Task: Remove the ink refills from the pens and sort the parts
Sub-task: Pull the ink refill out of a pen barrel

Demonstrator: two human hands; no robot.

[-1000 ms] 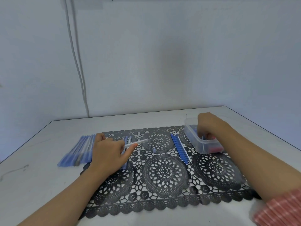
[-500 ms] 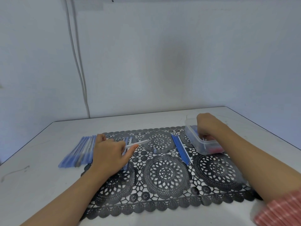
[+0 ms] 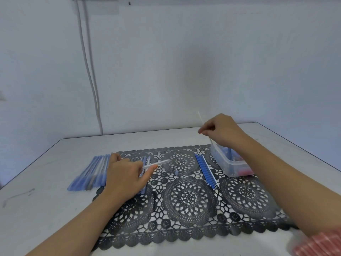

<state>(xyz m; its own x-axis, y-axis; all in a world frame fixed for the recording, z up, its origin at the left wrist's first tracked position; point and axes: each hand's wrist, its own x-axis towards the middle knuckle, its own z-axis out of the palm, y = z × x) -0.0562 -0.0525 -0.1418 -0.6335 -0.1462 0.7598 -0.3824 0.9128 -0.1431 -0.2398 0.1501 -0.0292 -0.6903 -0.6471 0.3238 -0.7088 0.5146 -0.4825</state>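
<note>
Your left hand [image 3: 127, 175] pinches a clear pen barrel [image 3: 158, 163] between thumb and fingers over the lace mat [image 3: 188, 198], beside the blue pens [image 3: 90, 172]. Your right hand [image 3: 221, 130] pinches a thin white refill [image 3: 201, 118] above the plastic box [image 3: 232, 167], near the row of blue refills [image 3: 205, 171]

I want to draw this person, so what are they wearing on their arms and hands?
The left hand and right hand are bare: no gloves, rings or watch show. Both forearms are bare too. The right arm has a red-and-white striped sleeve, blurry in the corner. No sleeve shows on the left arm.
</note>
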